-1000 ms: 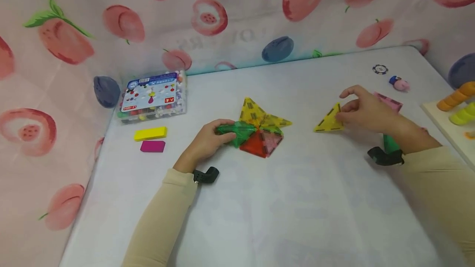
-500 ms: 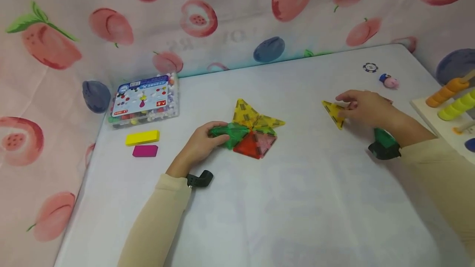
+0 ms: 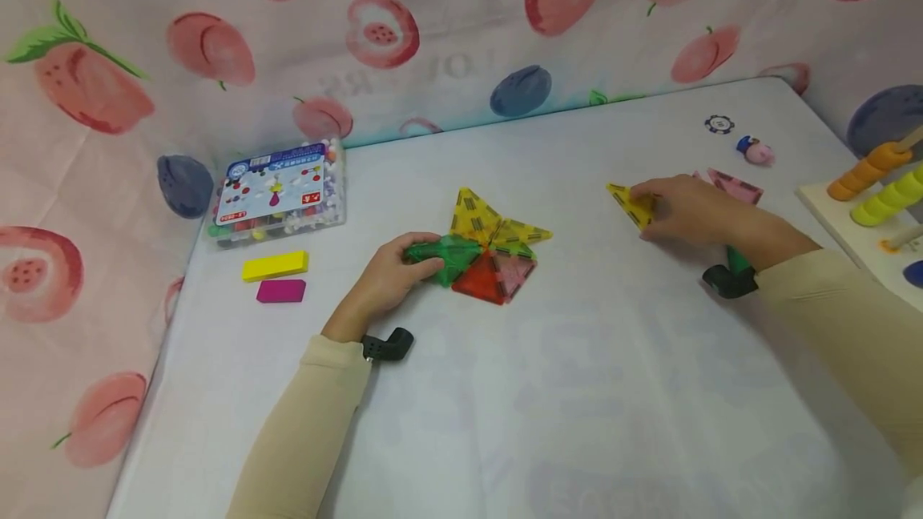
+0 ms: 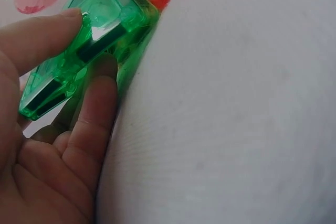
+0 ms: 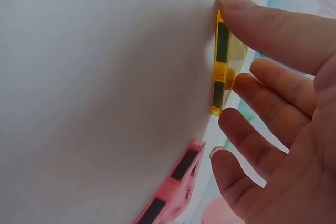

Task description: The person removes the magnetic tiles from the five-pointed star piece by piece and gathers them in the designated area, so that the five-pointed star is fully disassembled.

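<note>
My left hand [image 3: 382, 283] grips green magnetic tiles [image 3: 460, 256] at the left of a flat cluster. In the left wrist view, the thumb lies over a green tile [image 4: 107, 17] and fingers reach under it. Joined to the green are a red tile [image 3: 481, 283], a pink tile [image 3: 517, 273] and yellow triangles [image 3: 472, 219]. Off to the right, my right hand [image 3: 685, 208] pinches a loose yellow triangular tile [image 3: 624, 200]. The right wrist view has the thumb on one end of this tile [image 5: 222, 40], with fingertips behind it.
Pink tiles [image 3: 737, 186] and a green tile [image 3: 737, 260] lie by the right wrist. A bead rack [image 3: 829, 219], a chip [image 3: 719, 124] and a pig figure [image 3: 757, 151] are at right. At left sit a clear box [image 3: 274, 187], a yellow block [image 3: 276, 266] and a magenta block [image 3: 281, 291].
The loose yellow triangle has turned, and my right hand has moved slightly left with it over the last half second. My left hand keeps its grip on the green tiles.
</note>
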Motion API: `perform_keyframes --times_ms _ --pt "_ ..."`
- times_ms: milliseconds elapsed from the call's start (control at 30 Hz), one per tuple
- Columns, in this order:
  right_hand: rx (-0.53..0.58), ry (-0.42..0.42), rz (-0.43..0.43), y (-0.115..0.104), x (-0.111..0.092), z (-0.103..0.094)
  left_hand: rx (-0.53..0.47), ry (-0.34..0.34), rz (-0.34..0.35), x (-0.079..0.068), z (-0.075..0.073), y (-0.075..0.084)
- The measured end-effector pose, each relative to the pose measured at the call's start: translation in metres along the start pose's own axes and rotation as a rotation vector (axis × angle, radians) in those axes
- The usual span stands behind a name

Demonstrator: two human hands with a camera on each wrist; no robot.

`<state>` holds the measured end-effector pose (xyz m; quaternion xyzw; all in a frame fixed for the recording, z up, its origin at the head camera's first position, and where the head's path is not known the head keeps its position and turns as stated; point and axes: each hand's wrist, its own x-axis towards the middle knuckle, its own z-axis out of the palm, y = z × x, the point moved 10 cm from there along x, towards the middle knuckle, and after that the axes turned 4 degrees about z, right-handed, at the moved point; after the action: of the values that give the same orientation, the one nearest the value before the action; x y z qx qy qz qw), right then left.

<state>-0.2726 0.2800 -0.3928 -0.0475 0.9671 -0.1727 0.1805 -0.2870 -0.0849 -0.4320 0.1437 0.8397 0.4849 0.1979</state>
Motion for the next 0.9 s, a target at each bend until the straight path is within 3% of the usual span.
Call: perform_keyframes --times_ms 300,433,633,767,900 --pt "0.016 -0.003 0.005 -0.015 0.005 -0.004 -0.012 0.004 -0.02 -0.001 0.0 -0.002" --pt "0.108 0.006 -0.059 -0.051 -0.002 0.007 0.0 0.004 -0.014 0.0 -0.001 -0.002" --pt "0.232 -0.079 -0.245 -0.113 -0.006 0.04 -0.005 0.016 -0.013 0.0 -0.003 -0.003" --pt "0.296 -0.128 -0.291 -0.135 -0.005 0.055 -0.016 0.023 -0.017 -0.001 -0.003 -0.003" --pt "0.343 -0.094 -0.294 -0.143 -0.002 0.054 -0.013 0.019 -0.014 0.0 -0.002 -0.001"
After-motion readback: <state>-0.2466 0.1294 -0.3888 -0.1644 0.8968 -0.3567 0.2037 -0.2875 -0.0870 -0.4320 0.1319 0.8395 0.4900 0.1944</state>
